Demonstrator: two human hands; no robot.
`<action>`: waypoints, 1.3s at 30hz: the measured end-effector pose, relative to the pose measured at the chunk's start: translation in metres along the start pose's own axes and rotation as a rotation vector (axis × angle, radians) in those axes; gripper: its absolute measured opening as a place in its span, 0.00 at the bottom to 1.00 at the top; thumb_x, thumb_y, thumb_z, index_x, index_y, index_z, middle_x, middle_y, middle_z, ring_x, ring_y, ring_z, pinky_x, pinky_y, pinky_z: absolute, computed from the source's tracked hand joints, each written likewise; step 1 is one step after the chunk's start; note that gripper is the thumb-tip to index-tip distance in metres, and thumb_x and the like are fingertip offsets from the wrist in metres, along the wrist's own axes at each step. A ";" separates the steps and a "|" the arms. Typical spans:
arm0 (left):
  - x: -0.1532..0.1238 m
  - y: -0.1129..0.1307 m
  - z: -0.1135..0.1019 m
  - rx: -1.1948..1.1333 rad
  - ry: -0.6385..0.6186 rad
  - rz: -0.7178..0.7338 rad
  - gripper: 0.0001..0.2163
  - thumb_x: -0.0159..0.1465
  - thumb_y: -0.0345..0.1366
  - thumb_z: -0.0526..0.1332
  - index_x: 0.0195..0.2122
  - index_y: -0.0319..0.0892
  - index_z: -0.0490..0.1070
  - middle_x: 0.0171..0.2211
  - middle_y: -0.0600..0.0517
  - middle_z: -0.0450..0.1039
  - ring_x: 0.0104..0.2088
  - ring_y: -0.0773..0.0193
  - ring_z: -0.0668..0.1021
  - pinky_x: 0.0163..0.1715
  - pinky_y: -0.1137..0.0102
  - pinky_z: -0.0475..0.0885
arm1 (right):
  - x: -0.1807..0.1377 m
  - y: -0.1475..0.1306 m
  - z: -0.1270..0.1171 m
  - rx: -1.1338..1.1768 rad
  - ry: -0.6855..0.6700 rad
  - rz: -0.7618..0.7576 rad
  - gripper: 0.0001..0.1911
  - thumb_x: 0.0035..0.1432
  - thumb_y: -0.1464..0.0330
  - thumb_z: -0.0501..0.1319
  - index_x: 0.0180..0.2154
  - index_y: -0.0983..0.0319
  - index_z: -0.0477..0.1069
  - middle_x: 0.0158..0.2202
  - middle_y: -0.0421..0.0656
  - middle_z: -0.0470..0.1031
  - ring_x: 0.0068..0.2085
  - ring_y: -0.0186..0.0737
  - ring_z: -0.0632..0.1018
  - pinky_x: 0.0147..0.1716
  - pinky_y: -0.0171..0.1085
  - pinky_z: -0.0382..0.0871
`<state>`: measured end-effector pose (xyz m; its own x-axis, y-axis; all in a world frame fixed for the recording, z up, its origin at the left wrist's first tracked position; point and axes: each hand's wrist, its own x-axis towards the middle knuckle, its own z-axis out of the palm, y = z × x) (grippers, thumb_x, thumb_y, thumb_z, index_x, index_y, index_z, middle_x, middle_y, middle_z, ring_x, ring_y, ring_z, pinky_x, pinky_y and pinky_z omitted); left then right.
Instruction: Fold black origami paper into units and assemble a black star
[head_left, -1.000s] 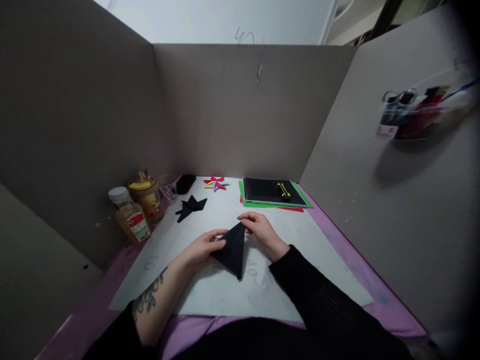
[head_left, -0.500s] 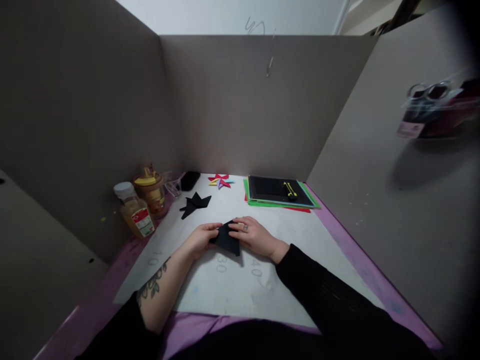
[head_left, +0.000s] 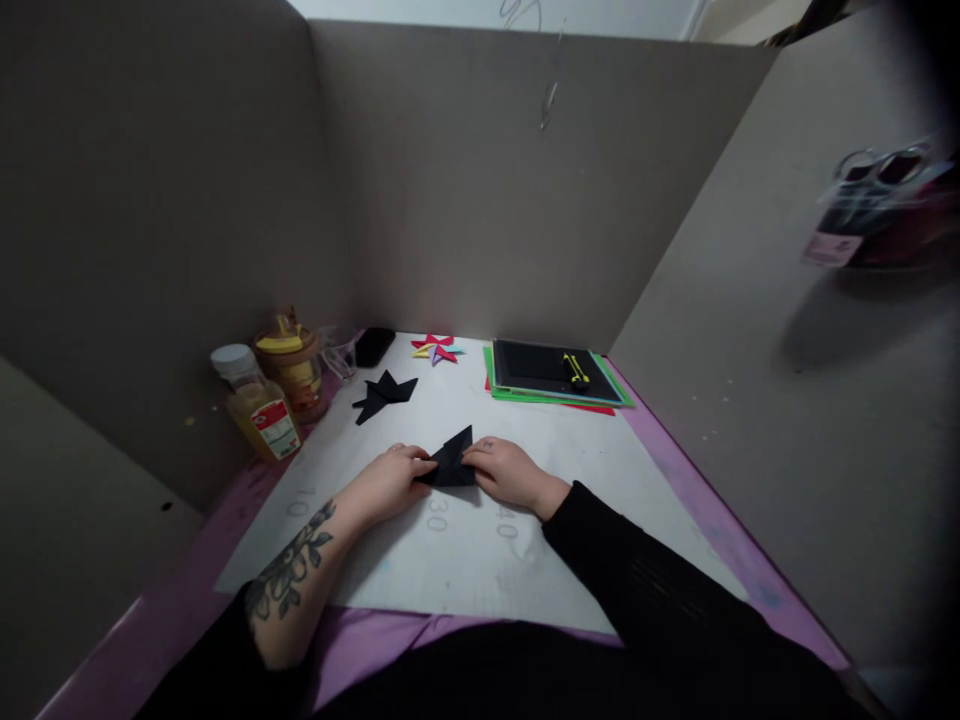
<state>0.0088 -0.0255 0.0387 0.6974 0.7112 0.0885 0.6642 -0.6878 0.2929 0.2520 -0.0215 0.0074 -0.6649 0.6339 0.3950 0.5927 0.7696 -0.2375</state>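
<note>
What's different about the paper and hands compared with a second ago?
The black paper was a larger triangle pointing toward the person; now it looks smaller and more folded, with a tip pointing away. The right hand moved from its far corner to its right side. The left hand stayed at its left; neither let go. The black folded piece stayed put.

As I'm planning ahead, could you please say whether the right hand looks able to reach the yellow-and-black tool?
Probably yes: the tool lies uncovered atop the paper stack with nothing standing between, though the right hand would first have to release the folded black paper.
</note>
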 end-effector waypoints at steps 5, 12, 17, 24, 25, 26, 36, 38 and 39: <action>0.003 0.010 0.009 0.056 0.028 0.027 0.12 0.58 0.37 0.62 0.43 0.43 0.76 0.45 0.45 0.74 0.46 0.52 0.73 0.47 0.62 0.67 | 0.002 -0.003 0.003 0.054 0.024 0.052 0.12 0.53 0.77 0.57 0.38 0.61 0.75 0.40 0.47 0.76 0.43 0.42 0.72 0.43 0.40 0.68; 0.007 -0.002 0.010 -0.077 0.050 -0.039 0.07 0.58 0.34 0.60 0.32 0.41 0.77 0.35 0.48 0.76 0.39 0.59 0.75 0.42 0.69 0.67 | 0.010 -0.005 0.007 0.150 0.098 0.197 0.06 0.54 0.75 0.58 0.27 0.61 0.69 0.29 0.42 0.73 0.35 0.39 0.70 0.40 0.39 0.64; 0.008 -0.004 0.008 -0.113 0.100 -0.173 0.09 0.59 0.35 0.57 0.28 0.39 0.76 0.29 0.49 0.73 0.31 0.63 0.74 0.33 0.72 0.66 | 0.016 -0.008 0.010 0.165 0.112 0.302 0.10 0.54 0.74 0.58 0.22 0.61 0.63 0.26 0.40 0.67 0.32 0.38 0.67 0.38 0.38 0.61; 0.011 -0.005 0.013 -0.051 0.083 -0.316 0.12 0.61 0.37 0.53 0.30 0.39 0.76 0.32 0.46 0.72 0.31 0.61 0.75 0.33 0.70 0.66 | 0.026 -0.003 0.020 0.033 0.015 0.453 0.11 0.58 0.71 0.56 0.23 0.62 0.68 0.30 0.43 0.68 0.36 0.39 0.68 0.41 0.38 0.61; 0.011 -0.004 0.013 -0.015 0.076 -0.335 0.12 0.61 0.37 0.53 0.30 0.39 0.76 0.32 0.46 0.72 0.31 0.61 0.75 0.33 0.69 0.66 | 0.028 -0.002 0.021 0.007 -0.011 0.475 0.10 0.58 0.71 0.56 0.24 0.63 0.69 0.30 0.44 0.68 0.37 0.40 0.68 0.41 0.38 0.61; 0.011 -0.003 0.014 0.024 0.072 -0.350 0.13 0.61 0.37 0.52 0.31 0.39 0.75 0.33 0.46 0.72 0.31 0.60 0.75 0.33 0.69 0.66 | 0.030 -0.002 0.022 -0.017 -0.037 0.494 0.10 0.58 0.70 0.56 0.26 0.63 0.70 0.31 0.45 0.69 0.37 0.40 0.68 0.41 0.38 0.60; 0.013 -0.005 0.017 0.070 0.116 -0.436 0.13 0.63 0.35 0.49 0.35 0.38 0.73 0.35 0.43 0.74 0.34 0.57 0.76 0.34 0.67 0.66 | 0.048 -0.004 0.022 -0.180 -0.177 0.560 0.13 0.59 0.70 0.53 0.33 0.66 0.76 0.37 0.56 0.73 0.38 0.48 0.74 0.40 0.42 0.62; 0.013 -0.013 0.017 -0.005 0.193 -0.469 0.12 0.63 0.33 0.48 0.39 0.39 0.71 0.36 0.44 0.75 0.36 0.57 0.76 0.35 0.68 0.66 | 0.051 -0.004 0.022 -0.192 -0.187 0.560 0.13 0.58 0.70 0.53 0.32 0.67 0.76 0.36 0.58 0.73 0.37 0.50 0.74 0.40 0.43 0.63; 0.013 -0.017 0.016 -0.047 0.224 -0.493 0.12 0.63 0.32 0.48 0.41 0.39 0.71 0.36 0.44 0.75 0.37 0.58 0.76 0.36 0.68 0.66 | 0.051 -0.004 0.022 -0.194 -0.188 0.563 0.13 0.58 0.70 0.53 0.32 0.67 0.76 0.36 0.58 0.73 0.37 0.50 0.74 0.39 0.43 0.63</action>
<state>0.0107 -0.0073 0.0194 0.2282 0.9650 0.1292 0.8818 -0.2611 0.3927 0.2057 0.0095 0.0092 -0.2850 0.9544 0.0892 0.9355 0.2972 -0.1912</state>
